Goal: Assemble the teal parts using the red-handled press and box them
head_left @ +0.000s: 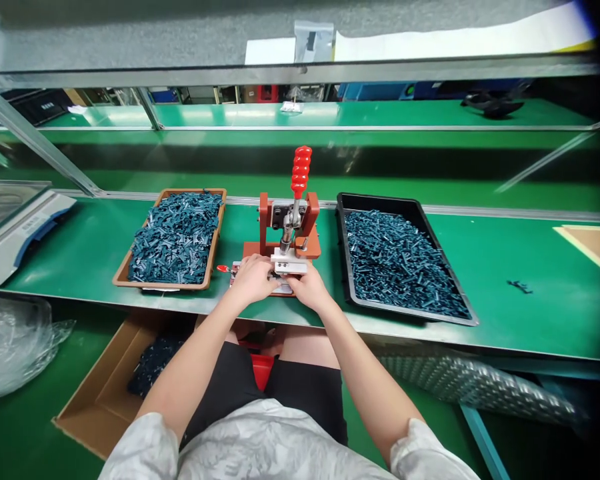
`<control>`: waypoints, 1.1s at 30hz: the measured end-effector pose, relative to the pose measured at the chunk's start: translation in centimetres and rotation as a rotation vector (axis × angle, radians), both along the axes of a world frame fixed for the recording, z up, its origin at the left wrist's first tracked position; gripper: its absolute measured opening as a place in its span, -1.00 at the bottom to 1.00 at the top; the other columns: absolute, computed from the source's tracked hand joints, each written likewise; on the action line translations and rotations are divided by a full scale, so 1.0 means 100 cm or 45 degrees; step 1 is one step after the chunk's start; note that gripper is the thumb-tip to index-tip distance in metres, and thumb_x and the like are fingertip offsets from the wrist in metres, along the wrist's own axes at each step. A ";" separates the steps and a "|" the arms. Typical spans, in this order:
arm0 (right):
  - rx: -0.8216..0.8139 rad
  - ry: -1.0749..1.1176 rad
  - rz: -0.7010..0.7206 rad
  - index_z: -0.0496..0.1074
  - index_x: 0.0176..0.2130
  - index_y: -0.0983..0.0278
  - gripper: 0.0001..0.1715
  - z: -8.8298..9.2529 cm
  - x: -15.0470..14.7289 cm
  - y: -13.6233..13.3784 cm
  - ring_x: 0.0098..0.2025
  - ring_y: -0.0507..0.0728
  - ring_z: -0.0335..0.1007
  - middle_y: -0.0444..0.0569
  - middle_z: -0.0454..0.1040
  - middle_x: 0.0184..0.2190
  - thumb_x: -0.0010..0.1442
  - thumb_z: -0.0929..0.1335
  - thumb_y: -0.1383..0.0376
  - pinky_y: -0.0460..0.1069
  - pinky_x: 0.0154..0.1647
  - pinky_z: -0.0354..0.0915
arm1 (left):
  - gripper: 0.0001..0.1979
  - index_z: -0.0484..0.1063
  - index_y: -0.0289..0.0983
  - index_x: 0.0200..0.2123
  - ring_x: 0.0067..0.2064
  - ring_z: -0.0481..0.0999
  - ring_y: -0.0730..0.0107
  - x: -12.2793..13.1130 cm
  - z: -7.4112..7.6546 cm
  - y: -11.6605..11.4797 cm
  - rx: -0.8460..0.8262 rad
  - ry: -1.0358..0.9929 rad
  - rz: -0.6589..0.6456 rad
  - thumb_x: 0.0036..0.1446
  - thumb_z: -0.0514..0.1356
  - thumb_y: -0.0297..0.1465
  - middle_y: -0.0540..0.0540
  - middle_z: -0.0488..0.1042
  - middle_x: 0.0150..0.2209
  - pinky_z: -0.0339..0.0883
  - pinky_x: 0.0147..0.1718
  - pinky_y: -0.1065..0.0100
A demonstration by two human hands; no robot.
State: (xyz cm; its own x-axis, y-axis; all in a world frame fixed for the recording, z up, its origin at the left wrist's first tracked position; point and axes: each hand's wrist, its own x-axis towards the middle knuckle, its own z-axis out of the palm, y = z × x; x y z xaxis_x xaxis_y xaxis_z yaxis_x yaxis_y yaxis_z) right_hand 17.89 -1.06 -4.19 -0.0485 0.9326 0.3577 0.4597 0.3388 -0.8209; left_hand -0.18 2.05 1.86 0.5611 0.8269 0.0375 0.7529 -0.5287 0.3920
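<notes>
A small brown press jig [289,227] with an upright red lever handle [301,170] stands at the green bench's front edge. My left hand [253,279] and my right hand [307,287] meet at its base plate, fingers curled and pinched under the white press head [289,265]. Whatever they pinch is hidden between the fingers. A brown tray [130,267] heaped with dark teal plastic parts [177,237] lies to the left. A black tray [420,210] of similar parts [400,263] lies to the right.
A weighing scale [10,223] sits at the far left, with crumpled clear plastic [10,347] below it. Under the bench an open cardboard box [105,393] holds more dark parts. One loose part [520,287] lies on the bench at right.
</notes>
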 end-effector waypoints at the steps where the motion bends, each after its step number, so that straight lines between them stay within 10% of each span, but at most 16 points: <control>1: 0.009 -0.016 0.004 0.61 -0.05 0.19 -0.68 0.001 0.001 -0.001 0.05 0.25 0.51 0.02 0.61 -0.02 0.23 0.37 0.39 0.17 0.17 0.38 | -0.80 0.62 -0.23 -0.22 0.07 0.50 -0.05 0.000 -0.001 0.000 0.009 -0.005 0.004 0.11 0.39 -0.28 -0.23 0.62 -0.06 0.34 0.13 -0.01; 13: 0.123 -0.165 -0.032 0.57 -0.01 0.22 -0.64 -0.003 0.006 -0.005 0.00 0.28 0.52 0.09 0.57 -0.05 0.23 0.33 0.39 0.18 0.08 0.45 | -0.78 0.57 -0.21 -0.05 0.18 0.46 0.09 -0.025 -0.004 -0.015 0.236 -0.236 -0.051 0.25 0.25 -0.33 -0.18 0.55 0.10 0.28 0.26 0.04; 17: 0.102 -0.189 -0.015 0.57 -0.03 0.20 -0.64 0.004 0.004 -0.007 0.01 0.29 0.50 0.05 0.56 -0.05 0.23 0.32 0.42 0.15 0.10 0.43 | -0.72 0.50 -0.24 -0.01 0.24 0.44 0.11 -0.062 0.003 -0.007 0.435 -0.543 0.492 0.32 0.16 -0.26 -0.22 0.51 0.15 0.24 0.32 0.01; 20: 0.110 -0.200 -0.020 0.57 -0.03 0.20 -0.64 0.005 0.004 -0.007 0.02 0.29 0.49 0.05 0.56 -0.06 0.23 0.33 0.43 0.16 0.12 0.42 | -0.67 0.42 -0.27 0.05 0.19 0.52 0.16 -0.067 0.002 0.013 0.105 -0.971 0.688 0.33 0.13 -0.21 -0.27 0.53 0.13 0.35 0.26 0.08; 24: 0.142 -0.196 -0.024 0.55 -0.04 0.23 -0.68 0.001 0.004 -0.006 0.01 0.28 0.48 0.07 0.55 -0.05 0.25 0.32 0.40 0.16 0.09 0.43 | -0.51 0.29 -0.18 0.21 0.26 0.48 0.13 -0.037 -0.007 0.022 -0.202 -1.416 0.599 0.38 0.06 -0.03 -0.27 0.46 0.25 0.34 0.27 0.06; 33: 0.059 -0.058 -0.001 0.54 -0.09 0.25 -0.68 0.001 0.011 -0.003 -0.03 0.26 0.50 0.04 0.58 -0.09 0.18 0.31 0.40 0.12 0.05 0.42 | -0.27 0.13 -0.13 0.42 0.46 0.17 0.08 -0.007 -0.028 0.001 -0.141 -1.162 0.220 0.36 -0.05 0.14 -0.19 0.22 0.43 0.00 0.46 0.07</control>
